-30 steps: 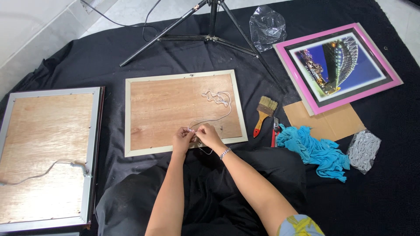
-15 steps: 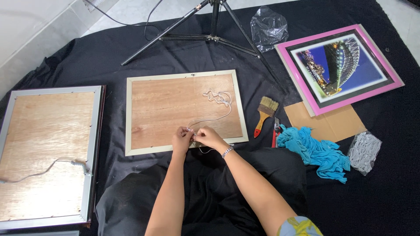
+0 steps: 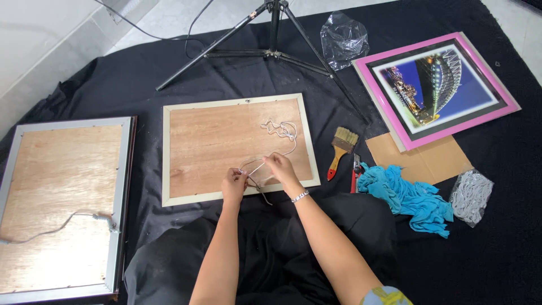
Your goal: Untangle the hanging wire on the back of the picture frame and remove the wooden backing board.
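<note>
Not much has changed since half a second ago: your left hand point(image 3: 234, 182) and right hand point(image 3: 280, 167) are still parked at the near edge of the frame back point(image 3: 226, 141), fingers still pinched on the white cord point(image 3: 271, 148). If anything, the right hand has crept slightly away from you and the loop between your hands looks a bit more open.

The cord starts at your left fingertips, loops under your right hand, then runs up and away from you, slanting to the right, ending in a squiggly pile just beyond your right hand. The frame back lies flat on the black cloth point(image 3: 169, 73), long side running left to right.

Just right of your right hand: a paintbrush point(image 3: 341, 148), bristles pointing away from you, and a teal rag point(image 3: 407, 195) further right.
</note>
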